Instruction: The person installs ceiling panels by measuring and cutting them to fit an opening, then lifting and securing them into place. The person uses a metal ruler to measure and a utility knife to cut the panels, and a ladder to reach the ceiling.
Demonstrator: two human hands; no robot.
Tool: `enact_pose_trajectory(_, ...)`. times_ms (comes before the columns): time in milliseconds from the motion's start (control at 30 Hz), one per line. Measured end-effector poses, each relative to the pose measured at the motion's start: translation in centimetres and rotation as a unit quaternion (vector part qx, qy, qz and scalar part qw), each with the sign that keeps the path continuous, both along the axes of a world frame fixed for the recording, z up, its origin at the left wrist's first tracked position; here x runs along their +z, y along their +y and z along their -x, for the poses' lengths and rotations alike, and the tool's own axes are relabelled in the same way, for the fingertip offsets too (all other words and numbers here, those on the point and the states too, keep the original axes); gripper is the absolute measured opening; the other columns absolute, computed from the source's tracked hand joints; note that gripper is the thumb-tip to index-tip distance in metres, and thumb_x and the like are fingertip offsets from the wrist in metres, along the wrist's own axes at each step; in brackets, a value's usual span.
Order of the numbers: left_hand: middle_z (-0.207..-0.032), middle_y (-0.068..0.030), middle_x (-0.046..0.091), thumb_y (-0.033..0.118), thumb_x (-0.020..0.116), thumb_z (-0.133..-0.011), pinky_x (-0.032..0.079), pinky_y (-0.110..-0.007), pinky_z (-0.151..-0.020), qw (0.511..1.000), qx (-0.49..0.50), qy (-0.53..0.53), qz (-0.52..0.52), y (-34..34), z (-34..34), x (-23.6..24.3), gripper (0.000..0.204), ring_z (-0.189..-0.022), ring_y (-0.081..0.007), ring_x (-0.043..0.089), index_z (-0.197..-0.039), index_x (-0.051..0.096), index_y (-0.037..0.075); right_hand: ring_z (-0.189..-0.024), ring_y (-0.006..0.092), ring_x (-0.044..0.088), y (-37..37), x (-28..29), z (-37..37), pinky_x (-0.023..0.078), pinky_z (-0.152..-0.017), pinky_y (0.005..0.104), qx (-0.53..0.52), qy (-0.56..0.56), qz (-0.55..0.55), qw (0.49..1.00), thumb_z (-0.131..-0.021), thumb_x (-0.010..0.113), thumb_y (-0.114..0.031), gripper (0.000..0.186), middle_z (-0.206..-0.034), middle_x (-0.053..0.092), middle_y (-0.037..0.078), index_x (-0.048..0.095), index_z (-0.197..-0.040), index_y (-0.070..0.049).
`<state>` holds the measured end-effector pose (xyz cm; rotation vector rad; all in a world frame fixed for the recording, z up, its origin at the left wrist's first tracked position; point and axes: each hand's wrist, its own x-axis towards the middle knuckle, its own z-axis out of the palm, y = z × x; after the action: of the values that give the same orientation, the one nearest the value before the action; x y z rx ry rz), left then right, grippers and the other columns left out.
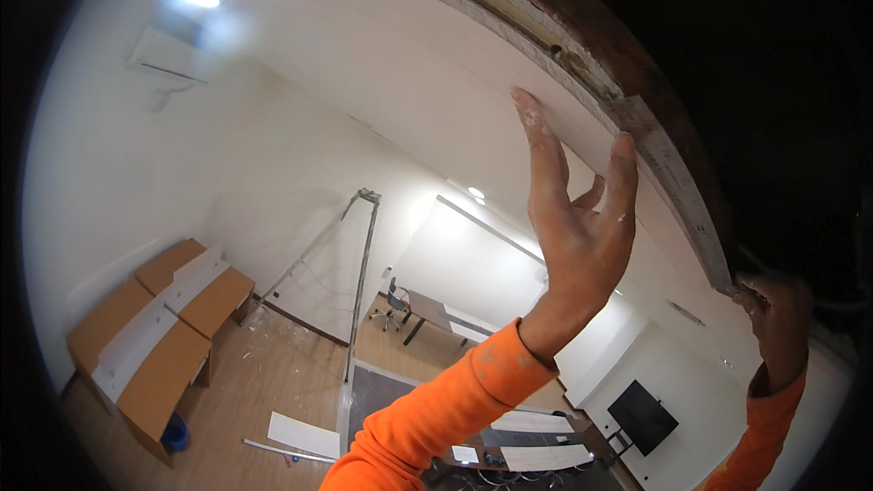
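Keep grey marked strip (682,186) flush along cut ceiling edge (509,31), with left hand (585,241) spread, fingers apart, steadying near its upper end, and right hand (779,311) seemingly pinched on its lower end.

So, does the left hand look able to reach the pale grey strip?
Probably yes: the left hand is raised close to the pale grey strip, and nothing visible blocks the way.

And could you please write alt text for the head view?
A person's spread, raised left hand is at the edge of a white ceiling; the raised right hand is at one end of a pale strip. Wooden desks and a black screen show below.
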<state>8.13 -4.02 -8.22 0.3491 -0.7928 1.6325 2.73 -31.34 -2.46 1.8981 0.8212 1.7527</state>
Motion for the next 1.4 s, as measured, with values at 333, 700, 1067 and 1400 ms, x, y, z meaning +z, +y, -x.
enact_pose_trajectory(333,-0.159,-0.0439,0.011,0.03,0.07,-0.097,0.036,-0.058,-0.115,0.998,-0.018,-0.058,-0.005,0.1,-1.0,0.0,0.098,-0.146,-0.0568,0.022,-0.158,0.005,-0.011,-0.071,0.023,0.075,1.0,-0.4,0.6,0.057,-0.062,0.0324,-0.044,0.026,-0.051,0.997,-0.077,0.084,-0.006,0.025,-0.09,0.077,0.016,0.077,-0.101,-0.003)
enact_pose_trajectory(700,-0.154,-0.0492,0.017,0.024,0.072,-0.096,0.058,-0.053,-0.091,0.999,0.027,-0.032,-0.011,-0.9,-1.3,-0.1,0.099,-0.138,-0.055,0.041,-0.156,0.003,-0.014,-0.069,0.0169,0.072,-1.0,0.2,-1.4,0.057,-0.06,0.0287,-0.031,0.02,-0.035,0.999,-0.077,0.084,-0.006,0.027,-0.089,0.076,0.014,0.076,-0.103,-0.003)
enact_pose_trajectory(1067,-0.142,-0.0391,0.04,0.02,0.069,-0.097,0.061,-0.049,-0.089,1.0,-0.007,0.002,-0.004,-1.1,-1.7,-0.4,0.095,-0.132,-0.0436,0.051,-0.156,0.004,-0.014,-0.079,0.0224,0.076,-1.6,0.3,-1.7,0.059,-0.066,0.0318,-0.067,0.025,-0.055,0.996,-0.08,0.083,-0.01,0.025,-0.094,0.077,0.015,0.076,-0.103,-0.003)
enact_pose_trajectory(1400,-0.122,-0.0233,0.062,0.02,0.066,-0.097,0.066,-0.042,-0.082,0.997,-0.016,0.059,0.036,-1.7,-1.8,0.3,0.092,-0.117,-0.0275,0.066,-0.155,0.004,-0.015,-0.073,0.0192,0.074,-1.6,0.4,-1.6,0.056,-0.061,0.0298,-0.066,0.024,-0.018,0.997,-0.08,0.083,-0.009,0.027,-0.093,0.077,0.013,0.076,-0.105,-0.004)
